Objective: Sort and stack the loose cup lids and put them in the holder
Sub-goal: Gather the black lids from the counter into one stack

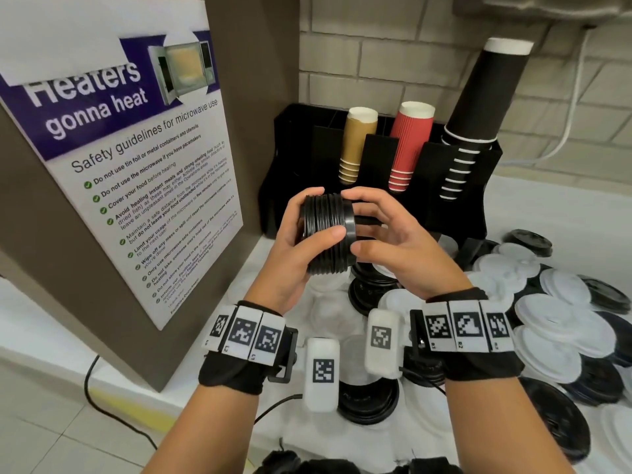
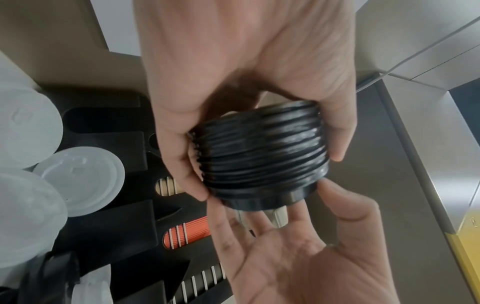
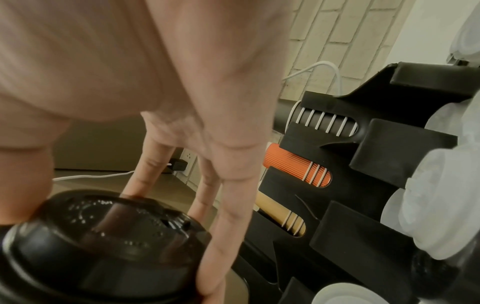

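in front of the holder [image 1: 458, 186], stack of black lids [image 1: 328, 232] in left hand's [image 1: 294, 248] grip, right hand [image 1: 393, 234] open-fingered at its end

white counter [image 1: 533, 206] | black cup holder [image 1: 455, 213] at back | loose white lids [image 1: 547, 323], black lids [image 1: 367, 400]

This looks like a shared workplace pantry or tea point. A printed white-and-purple poster [image 1: 130, 159] headed "Safety guidelines for microwave use" is fixed to a brown panel and mentions a facilities team. On the white surface [image 1: 547, 206] stands a black plastic cup holder [image 1: 379, 155] with stacks of gold paper cups [image 1: 355, 145], red ribbed paper cups [image 1: 408, 145] and black paper cups [image 1: 478, 107]. Loose white and black plastic cup lids [image 1: 547, 313] lie heaped beside it. Behind is a pale brick-tiled wall [image 1: 393, 56] with a white cable [image 1: 567, 124].
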Motion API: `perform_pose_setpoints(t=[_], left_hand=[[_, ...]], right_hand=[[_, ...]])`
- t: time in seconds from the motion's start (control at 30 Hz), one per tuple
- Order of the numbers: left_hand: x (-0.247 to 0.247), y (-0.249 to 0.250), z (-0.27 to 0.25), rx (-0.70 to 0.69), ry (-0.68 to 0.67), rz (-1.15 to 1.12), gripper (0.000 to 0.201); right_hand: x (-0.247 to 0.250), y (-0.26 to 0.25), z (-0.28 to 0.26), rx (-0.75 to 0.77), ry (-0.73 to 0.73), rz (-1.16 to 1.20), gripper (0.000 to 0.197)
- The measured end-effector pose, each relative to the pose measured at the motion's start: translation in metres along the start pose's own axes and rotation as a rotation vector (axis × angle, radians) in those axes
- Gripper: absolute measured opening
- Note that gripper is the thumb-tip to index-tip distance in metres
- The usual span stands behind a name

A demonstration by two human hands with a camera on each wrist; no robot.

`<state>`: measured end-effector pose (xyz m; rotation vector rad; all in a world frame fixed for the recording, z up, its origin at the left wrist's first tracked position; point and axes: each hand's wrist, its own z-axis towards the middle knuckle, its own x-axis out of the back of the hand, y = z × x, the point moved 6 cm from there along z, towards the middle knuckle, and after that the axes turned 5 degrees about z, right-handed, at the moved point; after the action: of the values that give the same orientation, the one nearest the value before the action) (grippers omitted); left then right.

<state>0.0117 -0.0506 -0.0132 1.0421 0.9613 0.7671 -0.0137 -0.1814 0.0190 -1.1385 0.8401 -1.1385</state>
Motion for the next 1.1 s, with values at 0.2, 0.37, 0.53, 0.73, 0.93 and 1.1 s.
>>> perform_pose_setpoints(t=[0.2,0.37,0.53,0.73,0.93,1.1], left_hand=[[-0.005,-0.002,-0.001,-0.006,0.116,-0.087,0.061],[-0.010,-0.014,0.000,0.100,0.074,-0.171,0.074],[0.004,-0.018,0.002,0.172,0.159,-0.370,0.051],[0.015,-0.018,0.002,0.160,0.195,-0.474,0.044],[0.020,-0.026,-0.002,0.182,0.178,-0.433,0.044],[0.027,-0.026,-0.006,0.171,0.180,-0.446,0.049]], right_hand=[[0.004,0.001,-0.001,-0.020,0.023,0.003,0.057],[0.004,-0.007,0.002,-0.041,0.090,-0.133,0.042],[0.017,-0.017,0.026,-0.098,0.053,-0.445,0.027],[0.025,0.064,0.053,-0.567,-0.492,-1.345,0.052],[0.039,0.112,0.059,-0.656,-0.597,-1.653,0.077],[0.042,0.121,0.060,-0.648,-0.627,-1.744,0.078]])
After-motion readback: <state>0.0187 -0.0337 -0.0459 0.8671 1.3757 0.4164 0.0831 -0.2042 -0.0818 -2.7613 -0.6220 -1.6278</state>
